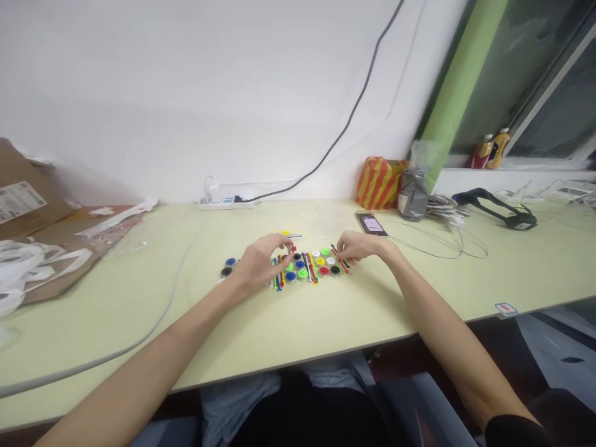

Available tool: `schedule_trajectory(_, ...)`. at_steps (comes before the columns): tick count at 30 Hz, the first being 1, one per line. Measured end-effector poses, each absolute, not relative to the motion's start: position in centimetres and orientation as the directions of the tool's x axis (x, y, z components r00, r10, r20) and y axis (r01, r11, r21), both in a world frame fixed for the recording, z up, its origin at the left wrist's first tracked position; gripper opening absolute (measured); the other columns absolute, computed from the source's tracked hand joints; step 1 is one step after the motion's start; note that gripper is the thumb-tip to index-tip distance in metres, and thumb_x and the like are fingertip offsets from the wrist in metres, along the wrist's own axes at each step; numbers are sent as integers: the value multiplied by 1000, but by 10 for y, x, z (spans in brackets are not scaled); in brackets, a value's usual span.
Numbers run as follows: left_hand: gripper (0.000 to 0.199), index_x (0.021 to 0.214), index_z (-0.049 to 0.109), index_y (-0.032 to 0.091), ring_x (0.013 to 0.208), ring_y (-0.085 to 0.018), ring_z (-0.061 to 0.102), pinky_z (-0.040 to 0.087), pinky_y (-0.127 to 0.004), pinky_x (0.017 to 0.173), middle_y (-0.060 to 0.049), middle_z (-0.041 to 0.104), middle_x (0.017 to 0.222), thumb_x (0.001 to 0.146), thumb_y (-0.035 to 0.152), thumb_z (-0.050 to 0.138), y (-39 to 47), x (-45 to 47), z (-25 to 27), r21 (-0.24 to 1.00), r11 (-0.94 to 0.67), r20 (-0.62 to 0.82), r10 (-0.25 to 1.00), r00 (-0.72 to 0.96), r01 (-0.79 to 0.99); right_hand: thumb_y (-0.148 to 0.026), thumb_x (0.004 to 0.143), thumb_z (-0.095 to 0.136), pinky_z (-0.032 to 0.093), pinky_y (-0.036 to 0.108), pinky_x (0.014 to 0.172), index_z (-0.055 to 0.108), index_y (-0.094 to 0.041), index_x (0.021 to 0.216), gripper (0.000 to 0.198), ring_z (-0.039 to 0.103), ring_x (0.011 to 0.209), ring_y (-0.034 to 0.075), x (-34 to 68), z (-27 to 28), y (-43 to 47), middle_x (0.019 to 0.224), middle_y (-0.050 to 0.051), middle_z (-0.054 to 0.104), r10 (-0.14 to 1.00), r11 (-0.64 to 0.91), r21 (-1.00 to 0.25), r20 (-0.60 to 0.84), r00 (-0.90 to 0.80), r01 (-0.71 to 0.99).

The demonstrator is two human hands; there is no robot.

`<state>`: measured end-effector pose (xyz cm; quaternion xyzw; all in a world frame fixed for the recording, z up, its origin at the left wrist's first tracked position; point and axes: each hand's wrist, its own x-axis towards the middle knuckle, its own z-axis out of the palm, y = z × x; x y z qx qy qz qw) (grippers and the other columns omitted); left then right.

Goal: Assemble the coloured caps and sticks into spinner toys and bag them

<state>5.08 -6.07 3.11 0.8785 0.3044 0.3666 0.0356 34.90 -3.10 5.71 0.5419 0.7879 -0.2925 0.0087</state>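
Note:
My left hand (261, 262) is closed in a pinch, with a small red plastic piece (293, 249) at its thumb and index fingertips. Below those fingers lie round discs with coloured centres, among them a blue disc (290, 277) and a light green disc (302, 274). Thin coloured sticks (308, 268) stand between groups of discs. My right hand (354, 246) has its fingers bent together over red and dark sticks (343, 263) at the right end; whatever they grip is hidden. A black disc (334, 270) sits just left of it. Part of the left group, with a blue disc (230, 262), is behind my left hand.
Behind the discs lies a yellow and blue piece (286, 234). A phone (371, 224), a striped bag (379, 183) and a grey package (412, 195) are at the back right. A power strip (228, 202) is by the wall. A cable (153, 329) crosses the left side.

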Motion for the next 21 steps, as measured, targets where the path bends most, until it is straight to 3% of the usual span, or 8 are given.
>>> schedule_trajectory(8, 18, 109, 61, 19, 88, -18, 64, 52, -36, 83, -6, 68, 97, 93, 23, 54, -61, 52, 30, 279, -809, 618, 563, 548, 517, -37, 79, 67, 25, 22, 41, 65, -14, 79, 24, 41, 44, 7, 359, 64, -31, 62, 2, 64, 810, 216, -781, -192, -554, 586)
schedule_trajectory(15, 20, 111, 62, 19, 87, -19, 64, 53, -35, 82, -6, 68, 96, 93, 25, 54, -61, 52, 29, 276, -805, 620, 567, 543, 525, -38, 78, 71, 26, 22, 41, 67, -12, 75, 27, 39, 43, 6, 354, 65, -31, 58, 3, 64, 845, 220, -748, -175, -506, 627)
schedule_trajectory(21, 18, 109, 62, 20, 87, -18, 63, 52, -35, 81, -5, 67, 97, 93, 25, 55, -59, 52, 28, 274, -797, 590, 581, 560, 538, -46, 78, 72, 31, 22, 47, 72, -14, 88, 34, 49, 53, 9, 342, 69, -46, 65, 2, 66, 717, 317, -700, -265, -645, 640)
